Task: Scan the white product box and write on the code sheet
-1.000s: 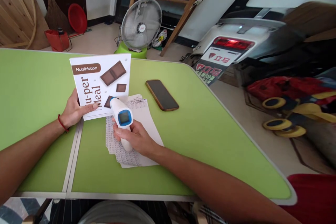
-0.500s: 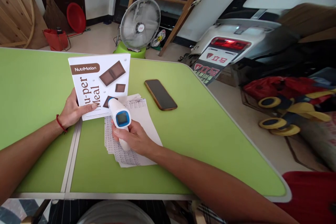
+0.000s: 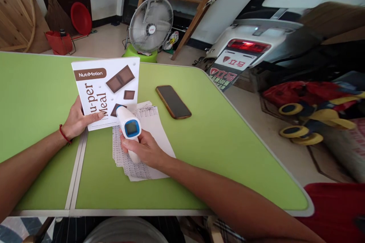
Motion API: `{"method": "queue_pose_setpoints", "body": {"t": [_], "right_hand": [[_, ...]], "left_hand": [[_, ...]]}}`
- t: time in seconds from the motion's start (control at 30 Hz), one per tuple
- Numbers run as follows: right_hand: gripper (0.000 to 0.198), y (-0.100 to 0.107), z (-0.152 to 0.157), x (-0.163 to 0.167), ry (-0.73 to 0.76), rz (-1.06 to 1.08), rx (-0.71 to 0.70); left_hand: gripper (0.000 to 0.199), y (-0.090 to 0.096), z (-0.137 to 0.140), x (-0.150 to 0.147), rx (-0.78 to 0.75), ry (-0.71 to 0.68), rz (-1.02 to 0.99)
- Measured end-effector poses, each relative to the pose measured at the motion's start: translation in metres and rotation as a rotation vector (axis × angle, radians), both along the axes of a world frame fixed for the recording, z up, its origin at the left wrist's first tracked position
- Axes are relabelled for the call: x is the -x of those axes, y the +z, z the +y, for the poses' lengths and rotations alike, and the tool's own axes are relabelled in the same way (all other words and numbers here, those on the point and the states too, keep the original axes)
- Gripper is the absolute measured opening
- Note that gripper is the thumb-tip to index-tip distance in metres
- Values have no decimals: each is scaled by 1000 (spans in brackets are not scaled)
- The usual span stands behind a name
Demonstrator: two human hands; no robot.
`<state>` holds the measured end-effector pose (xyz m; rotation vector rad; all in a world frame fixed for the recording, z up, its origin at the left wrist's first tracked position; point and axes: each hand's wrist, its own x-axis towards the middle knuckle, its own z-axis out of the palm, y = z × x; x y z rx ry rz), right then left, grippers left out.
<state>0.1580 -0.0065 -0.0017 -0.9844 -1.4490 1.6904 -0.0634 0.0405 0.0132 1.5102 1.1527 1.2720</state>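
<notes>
My left hand (image 3: 76, 120) grips the lower left edge of a white box (image 3: 119, 66) with a brown "NutriMotion" label and chocolate pictures, its thumb across the front. The box is held upright, tilted slightly, above the table. Wrapped round the handle of a white infrared thermometer (image 3: 127, 117) is my right hand (image 3: 144, 148). Its blue-rimmed screen faces me, and the front end points at the box's lower right part; whether they touch I cannot tell. Beneath the thermometer lie several handwritten paper sheets (image 3: 159, 144).
A smartphone (image 3: 173, 102) lies on the green folding table (image 3: 216, 152), right of the papers. Beyond the table stand a fan (image 3: 151, 24) on a green stool, a red basin (image 3: 81, 18) and a white scooter (image 3: 256, 34). Yellow-and-blue wheeled gear (image 3: 302, 121) sits at the right.
The whole view has shifted very slightly to the left. My hands, the box and the thermometer keep nearly the same positions relative to each other.
</notes>
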Motion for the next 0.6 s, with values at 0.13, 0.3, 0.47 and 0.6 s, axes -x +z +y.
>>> {"method": "queue_pose_setpoints", "body": {"t": [0.13,0.3,0.47,0.6], "right_hand": [[19,0,0,0,11,-6,-19],[17,1,0,0,25,3,-35],[18,1,0,0,23,15,-23],[17,0,0,-1,27,14,-29]], "left_hand": [[61,0,0,0,-6,-2,7],[62,0,0,0,-8,1,16],[61,2,0,-1,-6,-10,13],[63,2,0,-1,4,-15,10]]}}
